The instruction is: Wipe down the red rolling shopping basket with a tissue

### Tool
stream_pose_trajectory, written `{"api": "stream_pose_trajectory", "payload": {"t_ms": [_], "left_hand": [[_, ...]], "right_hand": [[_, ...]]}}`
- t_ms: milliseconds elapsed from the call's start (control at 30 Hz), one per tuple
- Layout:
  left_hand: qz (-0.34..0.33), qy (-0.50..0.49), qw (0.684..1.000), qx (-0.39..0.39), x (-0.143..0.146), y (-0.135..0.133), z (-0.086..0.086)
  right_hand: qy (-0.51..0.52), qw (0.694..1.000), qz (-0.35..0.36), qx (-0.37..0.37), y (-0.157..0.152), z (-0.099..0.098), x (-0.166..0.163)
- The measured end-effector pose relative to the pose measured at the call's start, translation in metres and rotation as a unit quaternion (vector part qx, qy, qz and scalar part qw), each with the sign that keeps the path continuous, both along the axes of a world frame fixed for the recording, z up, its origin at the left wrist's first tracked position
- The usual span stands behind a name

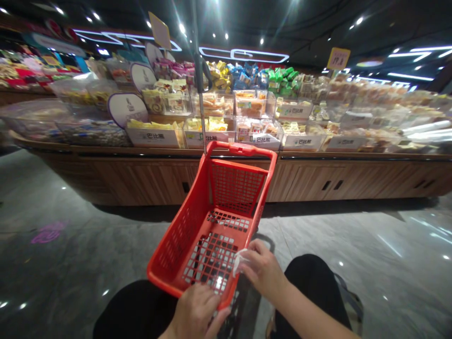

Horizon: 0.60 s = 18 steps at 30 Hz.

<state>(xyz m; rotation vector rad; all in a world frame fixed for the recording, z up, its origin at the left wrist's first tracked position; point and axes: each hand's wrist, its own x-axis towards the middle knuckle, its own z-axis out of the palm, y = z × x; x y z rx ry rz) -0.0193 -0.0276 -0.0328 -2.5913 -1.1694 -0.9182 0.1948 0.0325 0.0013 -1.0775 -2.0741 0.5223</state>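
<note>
A red plastic shopping basket with grid-like sides and floor stands tilted between my knees, nothing lying in it. My left hand is closed over its near rim, fingers inside and thumb outside. At the right-hand rim, my right hand pinches a thin white tissue, which touches the rim. The tissue's exact material is hard to make out. A grey pole rises from the basket's far left corner, with a dark grip part near its upper portion.
A long wood-panelled display counter runs just beyond the basket. Clear bins of packaged food and white label cards fill its top. A yellow price sign stands at the right. Shiny grey floor surrounds my black-clothed knees.
</note>
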Motion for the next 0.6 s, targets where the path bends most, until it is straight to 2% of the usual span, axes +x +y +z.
{"api": "stream_pose_trajectory", "payload": {"t_ms": [200, 267, 467, 600], "left_hand": [[-0.012, 0.009, 1.000, 0.007, -0.008, -0.004, 0.008], [-0.016, 0.004, 1.000, 0.011, -0.010, -0.003, 0.009], [-0.022, -0.015, 1.000, 0.004, -0.016, -0.004, 0.006], [-0.019, -0.019, 1.000, -0.006, -0.017, -0.005, 0.008]], "right_hand": [[0.025, 0.994, -0.083, 0.072, 0.055, -0.001, 0.007], [0.020, 0.993, -0.088, 0.077, 0.054, 0.000, 0.006], [-0.024, 0.998, -0.004, 0.052, 0.018, 0.000, -0.006], [-0.043, 0.997, -0.027, 0.059, 0.042, 0.002, 0.001]]}}
